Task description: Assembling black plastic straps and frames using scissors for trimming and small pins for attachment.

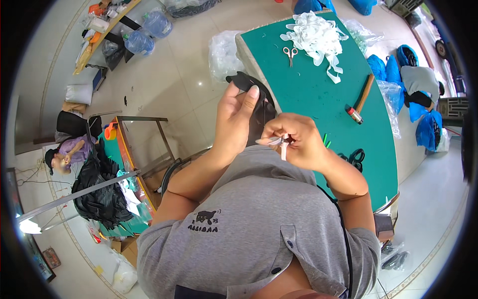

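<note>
My left hand (pixel 236 117) is raised in front of my chest, thumb and fingers pinching a piece of black fabric (pixel 265 92). The fabric curves over the fingertips and hangs down toward my right hand. Close beside it, my right hand (pixel 298 139) is closed around small scissors (pixel 284 149) with pale pink handles. Their short metal blades point left, toward the lower part of the fabric; whether they touch it I cannot tell. Part of the scissors is hidden by my curled fingers.
On the green table (pixel 298 89) lie a heap of white ribbon (pixel 316 37), pink-handled scissors (pixel 290 56), a wooden-handled hammer (pixel 366 94) and black-handled scissors (pixel 356 158). Another person (pixel 72 149) sits at far left by black bags (pixel 102 184). Blue bags (pixel 393 74) stand beyond the table.
</note>
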Demonstrator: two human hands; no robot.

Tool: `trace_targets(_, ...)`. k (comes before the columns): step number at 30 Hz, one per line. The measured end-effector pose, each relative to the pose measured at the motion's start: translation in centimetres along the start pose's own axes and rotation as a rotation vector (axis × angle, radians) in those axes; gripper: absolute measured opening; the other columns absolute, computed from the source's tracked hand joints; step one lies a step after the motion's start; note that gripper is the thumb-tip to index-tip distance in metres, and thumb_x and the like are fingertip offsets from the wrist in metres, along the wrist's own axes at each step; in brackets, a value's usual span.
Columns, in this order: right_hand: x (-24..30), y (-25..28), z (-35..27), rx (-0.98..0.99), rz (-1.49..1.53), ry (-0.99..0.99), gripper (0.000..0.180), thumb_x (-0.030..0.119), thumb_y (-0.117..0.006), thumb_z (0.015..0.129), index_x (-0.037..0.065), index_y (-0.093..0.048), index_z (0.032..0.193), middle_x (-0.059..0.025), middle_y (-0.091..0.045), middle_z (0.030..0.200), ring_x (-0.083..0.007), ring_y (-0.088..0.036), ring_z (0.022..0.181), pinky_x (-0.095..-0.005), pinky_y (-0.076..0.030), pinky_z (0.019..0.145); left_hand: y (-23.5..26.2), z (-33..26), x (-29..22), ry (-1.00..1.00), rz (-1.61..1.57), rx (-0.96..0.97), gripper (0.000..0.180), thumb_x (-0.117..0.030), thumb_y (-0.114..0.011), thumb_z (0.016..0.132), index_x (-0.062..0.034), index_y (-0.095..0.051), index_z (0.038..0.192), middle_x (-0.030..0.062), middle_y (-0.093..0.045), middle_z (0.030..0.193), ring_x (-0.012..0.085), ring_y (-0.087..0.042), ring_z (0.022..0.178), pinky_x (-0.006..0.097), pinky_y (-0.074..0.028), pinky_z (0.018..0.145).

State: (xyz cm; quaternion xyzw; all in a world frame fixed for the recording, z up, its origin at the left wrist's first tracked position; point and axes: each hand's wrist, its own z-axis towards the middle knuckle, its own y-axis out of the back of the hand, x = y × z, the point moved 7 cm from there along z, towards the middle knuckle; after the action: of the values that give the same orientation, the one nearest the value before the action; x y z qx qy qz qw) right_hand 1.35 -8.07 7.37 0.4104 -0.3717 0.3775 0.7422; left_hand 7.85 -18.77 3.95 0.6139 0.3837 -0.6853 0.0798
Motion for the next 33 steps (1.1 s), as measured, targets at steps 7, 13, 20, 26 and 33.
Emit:
trace_targets(7, -2.5, 0.2, -1.2, -0.066, 0.437, -0.469, 0.018, 0.003, -0.074, 0.077, 0.004, -0.057, 0.082, 0.0006, -0.058, 0.069, -0.0049, -0.05, 0.056, -0.02, -0.039, 0.049, 1.5, 0.3, 0.1, 0.085, -0.098, -0.029, 0.018, -0.022, -0.058, 0.094, -0.0072, -0.054, 0.104, -0.0008, -0.061, 0.088, 0.0061, -0.056, 0.075, 0.021, -0.046, 0.064)
trace_targets(13, -2.2, 6.5, 0.4, -0.19, -0.511, 0.035, 0.026, 0.0, -0.076, 0.063, 0.004, -0.06, 0.082, -0.0034, -0.059, 0.064, -0.0119, -0.053, 0.054, -0.0249, -0.042, 0.048, -0.5, -0.9, -0.3, 0.432, -0.256, 0.104, 0.022, -0.025, -0.06, 0.092, -0.0045, -0.053, 0.096, 0.0006, -0.057, 0.074, 0.0046, -0.049, 0.053, 0.02, -0.037, 0.041)
trace_targets(20, 0.8, 6.9, 0.8, -0.062, -0.832, 0.363, 0.033, 0.005, -0.08, 0.057, 0.008, -0.063, 0.086, 0.0009, -0.054, 0.058, -0.0139, -0.047, 0.048, -0.0259, -0.038, 0.043, -2.0, -2.3, -0.4, 0.641, -0.335, 0.24, 0.023, -0.024, -0.057, 0.093, -0.0024, -0.049, 0.095, 0.0014, -0.047, 0.058, 0.0049, -0.033, 0.033, 0.019, -0.023, 0.029)
trace_targets(26, 2.0, 7.0, 0.6, -0.156, -0.952, 0.516, 0.033, 0.014, -0.08, 0.061, 0.013, -0.065, 0.09, 0.006, -0.043, 0.051, -0.0106, -0.04, 0.046, -0.023, -0.032, 0.037, -2.8, -2.5, -0.8, 0.657, -0.345, 0.254, 0.024, -0.024, -0.056, 0.094, -0.0016, -0.05, 0.1, 0.0005, -0.047, 0.06, 0.0027, -0.034, 0.034, 0.017, -0.023, 0.029)
trace_targets(33, 2.4, 7.4, 0.4, -0.165, -1.027, 0.589, 0.036, 0.015, -0.086, 0.059, 0.011, -0.066, 0.088, 0.0047, -0.038, 0.051, -0.0099, -0.035, 0.044, -0.023, -0.029, 0.036, -2.9, -2.7, -0.6, 0.702, -0.386, 0.314, 0.025, -0.026, -0.057, 0.093, -0.0031, -0.053, 0.102, -0.0012, -0.053, 0.067, 0.0004, -0.042, 0.04, 0.014, -0.032, 0.032)
